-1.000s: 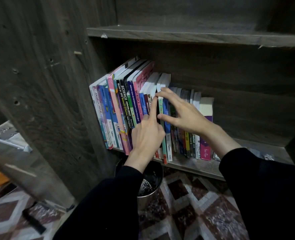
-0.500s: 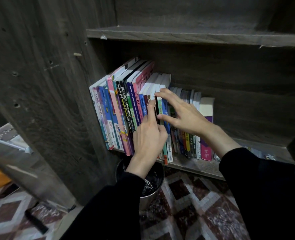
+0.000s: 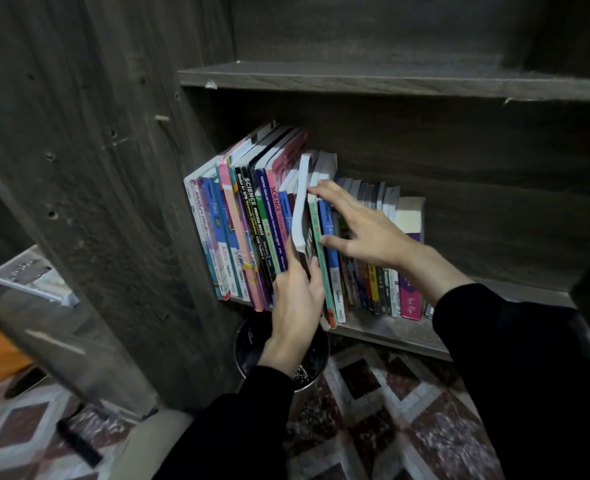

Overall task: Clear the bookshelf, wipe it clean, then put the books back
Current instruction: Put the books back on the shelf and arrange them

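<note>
Step in hand, as I judge it: clearing. The row point(image 3: 238, 230) fills the left part of the shelf point(image 3: 390, 332), so removal looks barely begun; wiping and restocking are not yet done.

My left hand point(image 3: 298, 299) is clamped on one book point(image 3: 302, 216), fingers and thumb curled round its lower end. The book stands partly out of the row, tilted toward me, its white page edges showing. Its foot is hidden behind my hand.

My right hand point(image 3: 366, 233) is spread flat, fingers apart and holding nothing. Its fingertips rest on the tops of the volumes just right of the book, and its thumb lies against their spines.

Next move: draw the book straight out while the right hand braces the neighbours. The leaning volumes on the left may slump into the gap. A bin point(image 3: 248, 344) stands directly below, so a dropped book could fall into it.
</note>
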A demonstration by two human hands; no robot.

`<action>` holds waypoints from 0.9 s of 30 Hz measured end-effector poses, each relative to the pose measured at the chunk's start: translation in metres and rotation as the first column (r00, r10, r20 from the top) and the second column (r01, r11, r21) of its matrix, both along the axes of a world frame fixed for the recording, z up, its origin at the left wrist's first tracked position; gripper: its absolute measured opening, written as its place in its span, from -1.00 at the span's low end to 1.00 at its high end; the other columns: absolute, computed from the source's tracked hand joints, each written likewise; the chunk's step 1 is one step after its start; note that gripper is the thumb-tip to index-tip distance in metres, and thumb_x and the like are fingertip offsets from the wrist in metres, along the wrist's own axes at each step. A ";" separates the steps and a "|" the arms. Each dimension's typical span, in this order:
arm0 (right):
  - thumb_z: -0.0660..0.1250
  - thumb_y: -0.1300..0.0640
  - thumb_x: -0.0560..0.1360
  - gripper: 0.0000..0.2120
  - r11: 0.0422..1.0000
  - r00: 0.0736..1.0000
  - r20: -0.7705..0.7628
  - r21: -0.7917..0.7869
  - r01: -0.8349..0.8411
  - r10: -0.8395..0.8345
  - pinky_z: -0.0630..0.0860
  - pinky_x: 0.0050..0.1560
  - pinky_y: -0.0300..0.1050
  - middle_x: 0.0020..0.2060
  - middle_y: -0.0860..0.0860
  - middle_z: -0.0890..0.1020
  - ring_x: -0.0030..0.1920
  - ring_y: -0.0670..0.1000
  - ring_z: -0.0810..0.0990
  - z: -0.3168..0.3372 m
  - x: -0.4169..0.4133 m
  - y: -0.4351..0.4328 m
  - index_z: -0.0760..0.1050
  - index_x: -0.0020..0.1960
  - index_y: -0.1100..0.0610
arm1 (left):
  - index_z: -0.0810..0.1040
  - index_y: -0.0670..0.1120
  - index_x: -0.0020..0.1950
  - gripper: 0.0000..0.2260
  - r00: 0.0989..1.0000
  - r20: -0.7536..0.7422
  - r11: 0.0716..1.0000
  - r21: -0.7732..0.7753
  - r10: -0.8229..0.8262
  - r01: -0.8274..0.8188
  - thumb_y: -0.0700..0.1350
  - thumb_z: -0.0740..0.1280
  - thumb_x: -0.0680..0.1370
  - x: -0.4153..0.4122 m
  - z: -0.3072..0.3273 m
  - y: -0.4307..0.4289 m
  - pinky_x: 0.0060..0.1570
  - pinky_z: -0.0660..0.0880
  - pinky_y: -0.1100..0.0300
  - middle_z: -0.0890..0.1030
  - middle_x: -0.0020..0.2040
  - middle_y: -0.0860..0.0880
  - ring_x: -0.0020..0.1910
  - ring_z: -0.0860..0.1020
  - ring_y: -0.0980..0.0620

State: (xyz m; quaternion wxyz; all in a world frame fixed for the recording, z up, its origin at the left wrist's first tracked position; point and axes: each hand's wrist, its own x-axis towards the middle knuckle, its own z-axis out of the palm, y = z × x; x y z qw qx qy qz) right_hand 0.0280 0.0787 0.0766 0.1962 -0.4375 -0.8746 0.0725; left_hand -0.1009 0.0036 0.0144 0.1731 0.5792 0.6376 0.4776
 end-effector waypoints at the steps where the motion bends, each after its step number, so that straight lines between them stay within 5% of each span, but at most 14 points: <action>1: 0.28 -0.07 0.56 -0.30 1.000 1.000 0.007 0.000 0.000 0.000 0.37 0.28 0.11 0.56 -0.13 -0.04 0.38 0.05 0.38 0.000 0.000 0.000 -0.09 0.52 -0.22 | 0.12 -0.10 0.55 -0.49 1.000 -0.004 1.000 0.008 0.003 -0.003 -0.08 0.20 0.63 -0.003 0.004 -0.005 -0.34 0.36 0.29 0.53 -0.37 0.00 -0.50 0.41 0.16; 4: 0.27 -0.10 0.56 -0.30 1.000 1.000 0.004 -0.002 -0.001 0.001 0.34 0.32 0.16 0.56 -0.13 -0.05 0.42 0.06 0.34 0.000 -0.002 0.001 -0.09 0.53 -0.21 | 0.27 -0.14 0.47 -0.56 0.999 -0.041 0.999 0.027 0.035 -0.034 -0.05 0.21 0.62 -0.017 0.021 -0.023 0.01 0.53 -0.04 0.55 -0.29 0.00 -0.33 0.54 -0.03; 8: 0.28 -0.10 0.55 -0.29 1.000 1.000 -0.003 -0.027 -0.002 0.002 0.31 0.36 0.19 0.55 -0.14 -0.07 0.45 0.06 0.29 0.001 -0.004 0.000 -0.10 0.53 -0.21 | 0.33 -0.10 0.43 -0.60 0.984 -0.143 0.989 0.112 0.107 -0.092 -0.01 0.22 0.61 -0.029 0.051 -0.048 -0.20 0.50 -0.07 0.58 -0.30 -0.21 -0.32 0.55 -0.25; 16: 0.37 -0.07 0.50 -0.15 0.994 1.000 -0.014 -0.105 0.019 -0.021 0.28 0.38 0.07 0.56 -0.03 0.02 0.43 0.10 0.33 0.003 -0.009 0.004 -0.15 0.55 -0.13 | 0.49 -0.09 0.23 -0.71 0.966 -0.201 0.957 0.270 0.160 -0.102 -0.04 0.26 0.54 -0.040 0.091 -0.098 -0.28 0.51 -0.09 0.58 -0.40 -0.13 -0.42 0.54 -0.23; 19: 0.39 0.05 0.49 -0.04 0.980 0.992 -0.092 -0.188 0.066 -0.084 0.51 0.10 0.08 0.40 0.29 0.34 0.08 0.18 0.60 0.001 -0.006 0.011 -0.30 0.52 -0.17 | 0.51 -0.10 0.24 -0.67 0.971 -0.192 0.958 0.271 0.146 -0.090 -0.02 0.27 0.52 -0.045 0.100 -0.110 -0.25 0.52 -0.07 0.56 -0.43 -0.08 -0.44 0.53 -0.17; 21: 0.33 0.15 0.49 -0.12 0.976 0.991 -0.054 -0.188 0.113 -0.125 0.52 -0.08 0.03 0.26 0.34 0.47 -0.08 0.15 0.60 0.000 0.000 0.013 -0.21 0.55 -0.09 | 0.53 -0.10 0.21 -0.70 0.975 -0.178 0.956 0.283 0.132 -0.078 -0.03 0.29 0.52 -0.046 0.104 -0.112 -0.29 0.50 -0.03 0.56 -0.45 -0.03 -0.46 0.52 -0.12; 24: 0.29 0.12 0.53 -0.34 0.990 0.982 0.147 -0.058 0.125 -0.116 0.26 0.35 -0.06 0.42 0.16 0.36 0.37 0.11 0.38 -0.007 0.004 0.012 0.05 0.53 0.04 | 0.54 -0.05 0.05 -0.83 0.980 -0.161 0.946 0.318 0.116 -0.060 -0.03 0.28 0.52 -0.044 0.107 -0.110 -0.39 0.43 0.05 0.53 -0.49 0.02 -0.52 0.46 0.00; 27: 0.24 -0.02 0.57 -0.36 0.978 0.926 0.318 0.106 0.178 -0.203 -0.14 0.47 0.26 0.52 -0.02 0.20 0.52 0.04 0.14 -0.016 0.007 0.012 0.01 0.54 0.00 | 0.52 -0.01 0.01 -0.83 0.985 -0.149 0.940 0.339 0.086 -0.031 -0.01 0.25 0.47 -0.037 0.109 -0.105 -0.39 0.40 0.10 0.59 -0.40 0.05 -0.53 0.42 0.07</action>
